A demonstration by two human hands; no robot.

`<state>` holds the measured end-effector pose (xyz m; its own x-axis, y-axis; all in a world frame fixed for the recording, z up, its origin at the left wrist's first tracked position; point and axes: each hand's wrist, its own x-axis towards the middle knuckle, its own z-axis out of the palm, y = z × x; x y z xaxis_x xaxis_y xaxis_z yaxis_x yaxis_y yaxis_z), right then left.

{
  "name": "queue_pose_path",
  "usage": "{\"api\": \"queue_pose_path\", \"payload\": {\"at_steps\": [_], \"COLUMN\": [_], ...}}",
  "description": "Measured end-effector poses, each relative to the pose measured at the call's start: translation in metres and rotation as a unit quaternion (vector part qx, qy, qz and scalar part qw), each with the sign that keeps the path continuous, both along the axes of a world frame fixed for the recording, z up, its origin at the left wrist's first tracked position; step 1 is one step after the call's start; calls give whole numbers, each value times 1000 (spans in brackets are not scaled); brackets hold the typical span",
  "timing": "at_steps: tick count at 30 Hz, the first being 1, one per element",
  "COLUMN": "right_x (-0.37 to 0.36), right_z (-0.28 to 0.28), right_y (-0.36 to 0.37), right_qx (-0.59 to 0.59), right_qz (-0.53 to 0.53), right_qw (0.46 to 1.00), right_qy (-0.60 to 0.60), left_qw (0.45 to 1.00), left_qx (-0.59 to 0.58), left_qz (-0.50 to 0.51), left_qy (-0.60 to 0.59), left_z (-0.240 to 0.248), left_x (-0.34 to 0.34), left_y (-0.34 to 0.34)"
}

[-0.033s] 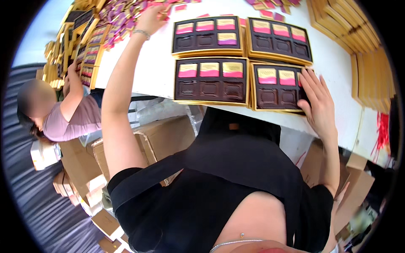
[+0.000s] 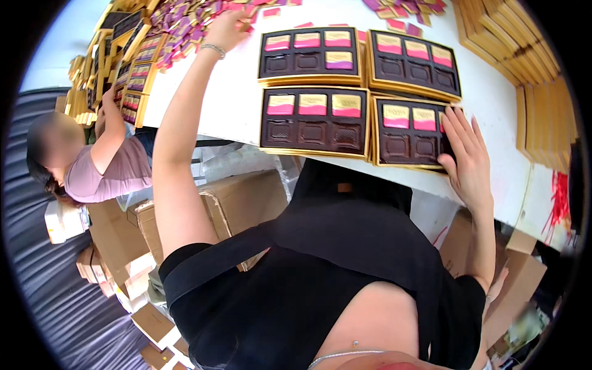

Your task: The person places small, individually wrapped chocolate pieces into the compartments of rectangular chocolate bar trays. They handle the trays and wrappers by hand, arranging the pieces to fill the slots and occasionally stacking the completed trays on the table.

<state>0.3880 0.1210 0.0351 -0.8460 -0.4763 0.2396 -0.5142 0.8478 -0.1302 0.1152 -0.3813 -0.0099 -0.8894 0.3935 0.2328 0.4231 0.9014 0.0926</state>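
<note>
My left hand (image 2: 227, 31) reaches far out to the pile of foil-wrapped chocolates (image 2: 179, 37) at the back left. Its fingers look apart, and their tips are hard to separate from the pink and gold wrappers. My right hand (image 2: 465, 151) lies with fingers stretched over the right end of the front right chocolate box (image 2: 404, 148), partly hiding a third pink-and-gold piece. Beside it is the front left box (image 2: 314, 132), its upper row filled with three pink-and-gold pieces. Behind are the back left box (image 2: 308, 61), with an added purple-and-gold piece, and the back right box (image 2: 414, 66).
Gold boxes (image 2: 509, 43) are stacked at the right on the white table (image 2: 203, 111). More chocolates (image 2: 410, 9) lie at the back. Red tassels (image 2: 559, 200) hang at the right edge. A co-worker (image 2: 108, 169) works at the left, near cardboard boxes (image 2: 246, 194).
The whole view has shifted slightly, so the boxes appear a little lower and farther right. Both hands keep their places relative to the boxes and pile.
</note>
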Motion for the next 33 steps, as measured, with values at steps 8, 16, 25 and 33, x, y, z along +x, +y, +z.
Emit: {"api": "queue_pose_path", "payload": {"at_steps": [8,16,25,33], "right_x": [-59,-267,-338,-260], "right_z": [44,30,-54,32], "right_y": [-24,-72,-96,-126], "right_qx": [-129,-32,87,-374], "right_qz": [14,60,-2,32], "right_qw": [990,998,995,855], "right_qy": [48,10,54,-357], "left_qw": [994,990,978,861], "left_qx": [50,-132,-185,449], "left_qz": [35,8,-14,-35], "left_qy": [87,39,99,-235], "left_z": [-15,-3,11,27], "left_x": [-34,-84,-88,-14], "left_y": [30,70,84,70]}}
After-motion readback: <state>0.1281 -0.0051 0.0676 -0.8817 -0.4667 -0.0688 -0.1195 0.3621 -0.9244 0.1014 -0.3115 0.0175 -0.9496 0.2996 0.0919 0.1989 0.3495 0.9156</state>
